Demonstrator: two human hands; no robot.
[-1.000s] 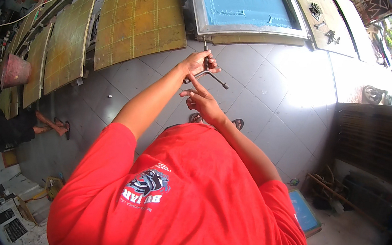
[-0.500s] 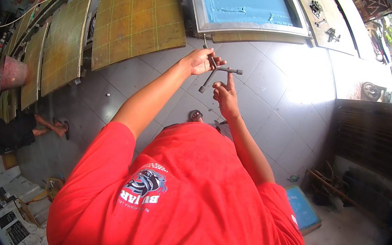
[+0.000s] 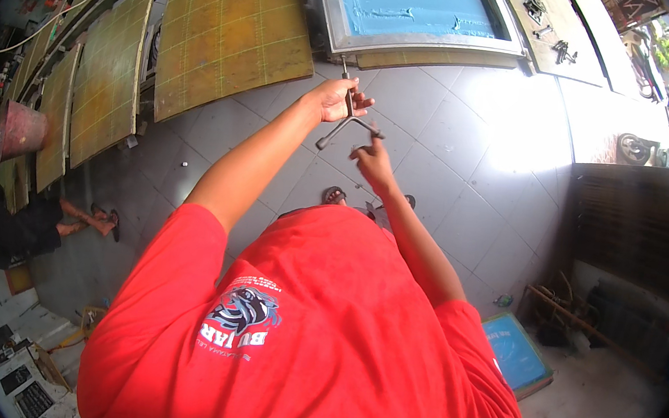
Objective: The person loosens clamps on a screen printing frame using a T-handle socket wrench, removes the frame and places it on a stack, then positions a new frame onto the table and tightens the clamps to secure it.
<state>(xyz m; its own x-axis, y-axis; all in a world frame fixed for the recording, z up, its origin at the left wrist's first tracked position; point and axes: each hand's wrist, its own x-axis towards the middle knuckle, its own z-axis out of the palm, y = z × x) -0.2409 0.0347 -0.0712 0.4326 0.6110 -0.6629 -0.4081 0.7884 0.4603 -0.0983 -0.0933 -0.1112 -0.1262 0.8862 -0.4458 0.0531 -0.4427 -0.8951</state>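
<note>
My left hand is closed loosely round the shaft of a dark metal three-way socket wrench, with some fingertips standing apart beside it. The shaft's far end points up at the near left corner of a silver screen frame; whether it sits on a bolt there is too small to tell. Two arms of the wrench spread toward me. Close to the right arm's end is my right hand, index finger stretched out and slightly blurred, other fingers partly curled, grasping nothing. Blue mesh fills the frame.
Yellowish boards with grid lines line the left. Several loose metal parts lie on a board right of the frame. A pink bucket and another person are far left. A dark slatted cabinet stands right; a blue screen leans below.
The wrench has turned, its arms swinging clockwise toward the lower left. My right hand has moved left and slightly down with the right arm's end; my left hand stays on the shaft.
</note>
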